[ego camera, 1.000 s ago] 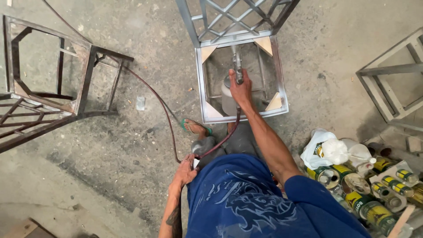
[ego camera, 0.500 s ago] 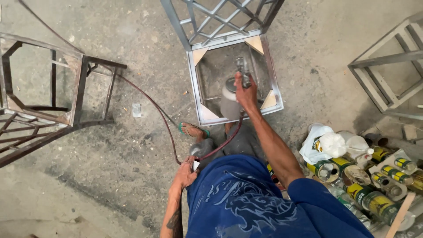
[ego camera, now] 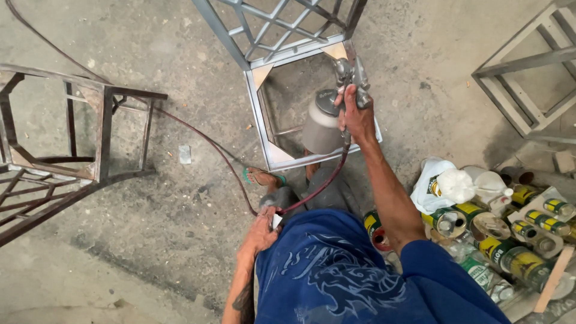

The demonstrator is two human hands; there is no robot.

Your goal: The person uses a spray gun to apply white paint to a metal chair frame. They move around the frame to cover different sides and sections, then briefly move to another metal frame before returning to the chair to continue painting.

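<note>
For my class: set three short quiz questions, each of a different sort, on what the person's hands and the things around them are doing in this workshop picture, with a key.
1. True or false: the right hand grips a spray gun with a grey cup hanging from it.
2. Where does the left hand rest? A) on the rusty frame B) on the person's knee, by the dark red hose C) on a paint can
3. Fill in: the spray gun is held over the grey ____ frame standing on the concrete floor.

Key
1. True.
2. B. The rusty frame stands apart to the left; the paint cans lie on the right.
3. Metal.
</note>
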